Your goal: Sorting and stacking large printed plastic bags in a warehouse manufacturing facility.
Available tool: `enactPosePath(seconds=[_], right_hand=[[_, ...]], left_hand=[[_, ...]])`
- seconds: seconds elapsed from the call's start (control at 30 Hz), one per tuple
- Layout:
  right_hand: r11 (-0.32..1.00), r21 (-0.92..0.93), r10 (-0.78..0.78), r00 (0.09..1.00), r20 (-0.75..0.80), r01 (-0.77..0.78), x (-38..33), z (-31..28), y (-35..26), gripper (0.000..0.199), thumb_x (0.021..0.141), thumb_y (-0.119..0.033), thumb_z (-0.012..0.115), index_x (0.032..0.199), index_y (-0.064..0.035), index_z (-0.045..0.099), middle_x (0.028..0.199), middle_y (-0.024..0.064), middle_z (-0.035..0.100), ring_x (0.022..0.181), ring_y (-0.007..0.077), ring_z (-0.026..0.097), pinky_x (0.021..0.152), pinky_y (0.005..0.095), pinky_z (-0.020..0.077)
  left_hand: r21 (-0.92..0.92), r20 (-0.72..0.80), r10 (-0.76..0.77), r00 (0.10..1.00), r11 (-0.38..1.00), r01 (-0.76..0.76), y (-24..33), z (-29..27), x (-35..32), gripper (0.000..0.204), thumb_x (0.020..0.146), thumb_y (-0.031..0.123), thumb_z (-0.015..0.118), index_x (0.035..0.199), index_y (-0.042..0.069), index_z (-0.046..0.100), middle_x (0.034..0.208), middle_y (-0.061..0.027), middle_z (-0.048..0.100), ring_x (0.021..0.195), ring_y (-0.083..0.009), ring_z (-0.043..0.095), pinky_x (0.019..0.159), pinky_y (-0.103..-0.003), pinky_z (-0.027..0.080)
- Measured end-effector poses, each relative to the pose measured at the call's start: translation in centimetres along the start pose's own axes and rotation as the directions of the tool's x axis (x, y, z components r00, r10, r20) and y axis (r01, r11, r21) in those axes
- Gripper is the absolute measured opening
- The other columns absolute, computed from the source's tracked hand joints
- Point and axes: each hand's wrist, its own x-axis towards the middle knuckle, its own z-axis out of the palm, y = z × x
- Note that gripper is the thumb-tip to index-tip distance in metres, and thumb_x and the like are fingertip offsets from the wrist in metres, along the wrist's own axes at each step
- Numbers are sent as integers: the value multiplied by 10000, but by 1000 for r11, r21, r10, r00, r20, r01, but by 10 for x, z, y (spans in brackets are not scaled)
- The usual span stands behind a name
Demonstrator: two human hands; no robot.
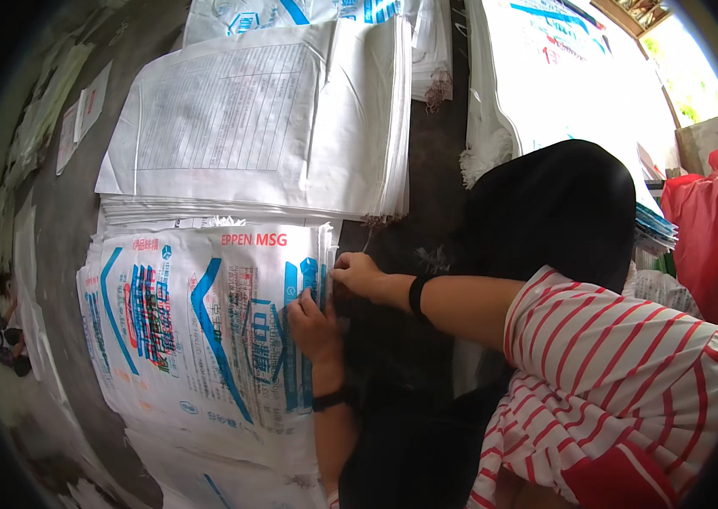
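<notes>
Stacked, blue-printed white plastic sacks [181,339] lie left of our right hand [361,276], fingers narrow at their edge, and under our nearer, curled left hand [315,331]; grip indeterminate.

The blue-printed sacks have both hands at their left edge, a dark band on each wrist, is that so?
Wrong edge: the head view shows the left hand and right hand at the right edge of the blue-printed sacks, a dark band on each wrist.
</notes>
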Motion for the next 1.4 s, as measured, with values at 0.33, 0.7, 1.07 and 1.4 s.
enactPosePath(seconds=[0.33,0.7,1.07,1.4], right_hand=[[963,222,-204,955,218,155,8,11,2,193,902,-162,588,980,9,636,839,77,662,707,169,665,622,313,561],[973,203,-128,989,68,112,-16,9,-16,264,913,-189,539,1058,29,576,890,131,674,677,232,719,577,325,581],[947,226,-250,965,83,226,-21,15,-26,156,904,-156,558,887,-2,540,761,103,618,578,177,662,509,306,557],[951,185,-262,964,55,248,-27,18,-32,147,914,-152,566,934,-7,553,800,79,642,627,149,679,549,285,573]], left_hand=[[-130,14,-76,997,989,77,-4,-9,7,280,979,265,582,1095,12,620,1025,-176,578,966,-365,598,807,-445,498],[150,-177,28,984,989,-1,9,-248,31,280,941,83,608,1196,-31,629,961,-191,637,832,-339,641,717,-419,516],[44,325,-6,946,999,-8,21,-67,2,394,997,177,546,1384,110,526,963,-170,575,793,-415,644,651,-485,536],[63,275,18,961,997,-37,28,-70,0,317,991,199,556,1278,64,569,945,-173,561,866,-395,631,692,-474,539]])
